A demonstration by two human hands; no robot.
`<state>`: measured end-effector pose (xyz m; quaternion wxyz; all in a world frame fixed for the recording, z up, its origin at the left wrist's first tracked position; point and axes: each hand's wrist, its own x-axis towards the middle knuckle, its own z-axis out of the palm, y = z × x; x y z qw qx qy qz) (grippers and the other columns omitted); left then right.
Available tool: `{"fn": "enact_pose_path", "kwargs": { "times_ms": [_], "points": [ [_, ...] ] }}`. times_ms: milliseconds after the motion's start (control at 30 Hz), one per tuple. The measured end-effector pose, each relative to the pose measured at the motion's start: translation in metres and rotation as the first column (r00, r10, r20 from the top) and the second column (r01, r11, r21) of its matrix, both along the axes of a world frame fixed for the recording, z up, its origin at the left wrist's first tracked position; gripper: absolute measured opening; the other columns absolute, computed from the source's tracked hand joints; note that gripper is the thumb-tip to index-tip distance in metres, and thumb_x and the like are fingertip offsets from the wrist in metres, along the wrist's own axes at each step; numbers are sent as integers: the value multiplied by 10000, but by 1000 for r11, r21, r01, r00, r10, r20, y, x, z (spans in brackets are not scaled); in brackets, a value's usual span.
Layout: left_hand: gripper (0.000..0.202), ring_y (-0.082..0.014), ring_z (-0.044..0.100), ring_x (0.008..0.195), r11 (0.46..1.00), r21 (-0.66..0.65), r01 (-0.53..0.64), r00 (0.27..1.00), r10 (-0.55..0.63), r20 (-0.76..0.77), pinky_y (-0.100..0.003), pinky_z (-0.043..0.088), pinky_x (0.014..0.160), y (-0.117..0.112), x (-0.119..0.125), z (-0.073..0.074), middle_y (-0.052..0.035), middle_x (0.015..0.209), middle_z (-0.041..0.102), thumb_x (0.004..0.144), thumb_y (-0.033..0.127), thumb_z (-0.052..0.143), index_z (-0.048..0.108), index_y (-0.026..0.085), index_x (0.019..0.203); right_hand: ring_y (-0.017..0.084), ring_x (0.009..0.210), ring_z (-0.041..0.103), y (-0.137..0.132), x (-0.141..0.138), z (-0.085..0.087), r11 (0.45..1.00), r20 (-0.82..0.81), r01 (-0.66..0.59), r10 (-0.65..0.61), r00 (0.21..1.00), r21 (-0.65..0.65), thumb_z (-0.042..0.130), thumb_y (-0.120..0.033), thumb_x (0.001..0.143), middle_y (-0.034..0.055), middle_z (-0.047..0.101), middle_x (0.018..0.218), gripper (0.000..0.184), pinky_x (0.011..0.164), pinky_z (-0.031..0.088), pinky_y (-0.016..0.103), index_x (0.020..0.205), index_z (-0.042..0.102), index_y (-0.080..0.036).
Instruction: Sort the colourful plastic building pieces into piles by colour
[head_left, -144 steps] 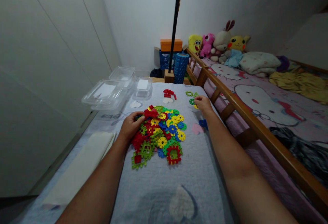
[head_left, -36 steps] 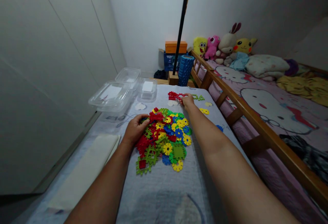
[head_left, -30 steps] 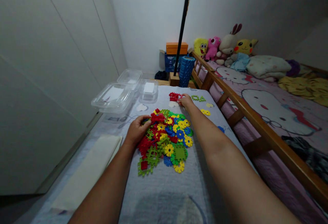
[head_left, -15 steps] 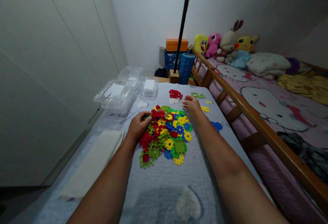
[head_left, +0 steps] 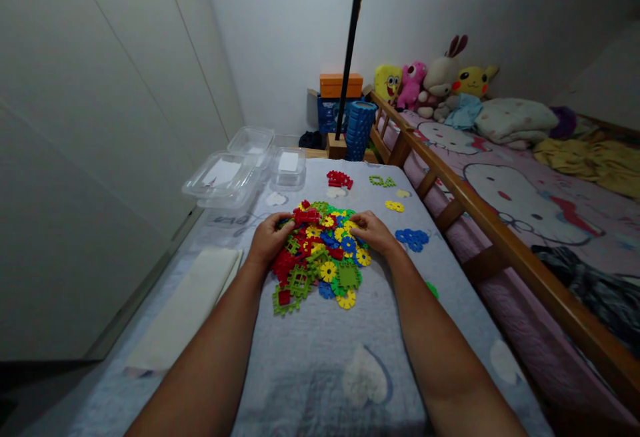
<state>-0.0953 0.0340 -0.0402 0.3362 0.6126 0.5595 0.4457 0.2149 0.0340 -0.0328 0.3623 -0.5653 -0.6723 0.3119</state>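
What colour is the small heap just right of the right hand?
The heap is blue; the head view shows it best.

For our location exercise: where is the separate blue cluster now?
In the head view, the blue cluster lies on the blanket just right of the right hand, near the bed rail.

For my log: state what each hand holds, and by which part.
Cannot tell: left hand and right hand rest on opposite edges of the pile, fingertips among pieces.
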Motion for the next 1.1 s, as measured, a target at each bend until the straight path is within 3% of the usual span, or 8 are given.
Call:
{"fn": "enact_pose_path", "kwargs": {
  "times_ms": [333, 500, 633, 900, 1100],
  "points": [
    [425, -270, 682, 1009, 999, 11, -35, 999, 36, -41, -409, 508, 984, 0, 4, -1, -84, 1092, 759, 769, 501, 644, 748, 193, 1043, 154, 721, 542, 9, 5, -9, 996, -130, -61, 53, 990, -61, 671, -329, 704, -15, 603, 777, 181, 678, 438, 285, 834, 640, -206],
    [423, -270, 676, 1014, 1000, 12, -29, 998, 30, -56, -397, 511, 967, 0, 3, -1, -78, 1075, 759, 775, 500, 639, 750, 193, 1045, 150, 787, 536, 7, 7, -6, 996, -86, -82, 80, 993, -18, 756, -326, 661, -2, 582, 907, 325, 740, 459, 293, 954, 690, -201],
    [427, -267, 674, 1008, 999, 17, -28, 998, 29, -53, -390, 513, 955, 0, 3, 0, -74, 1060, 759, 777, 505, 636, 750, 191, 1043, 146, 802, 525, 5, 7, -4, 995, -92, -101, 99, 991, -13, 788, -320, 633, -2, 573, 941, 343, 747, 458, 289, 941, 690, -205],
    [439, -269, 674, 1002, 1000, 10, -26, 999, 27, -44, -392, 517, 944, 0, 3, -2, -81, 1056, 760, 770, 506, 642, 748, 186, 1052, 131, 660, 473, 2, 4, -1, 990, -318, -66, 22, 948, -128, 737, -355, 637, -59, 518, 702, 291, 612, 381, 255, 850, 590, -223],
    [439, -272, 678, 1001, 1000, 9, -18, 999, 18, -38, -400, 523, 940, 0, 1, -4, -84, 1055, 761, 777, 506, 640, 747, 186, 1058, 128, 655, 487, 0, 3, 7, 989, -441, -34, -35, 897, -147, 805, -406, 602, -47, 546, 677, 322, 616, 392, 252, 753, 592, -216]
  ]
}}
